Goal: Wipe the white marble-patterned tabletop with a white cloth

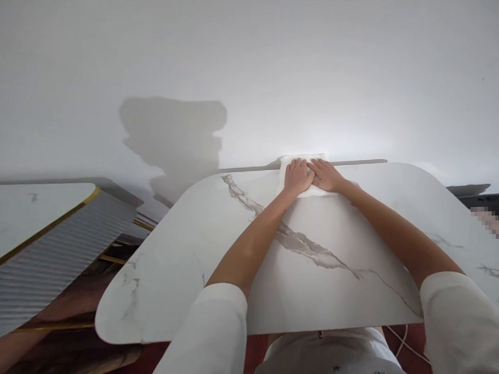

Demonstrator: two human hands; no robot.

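Two bare hands press flat on one folded white cloth, which lies at the far edge of the white, grey-veined marble tabletop, hard against the pale wall. The left hand and right hand sit side by side, touching, fingers stretched out and close together, palms down, gripping nothing. A second marble-look slab with a gold rim stands well apart at the left.
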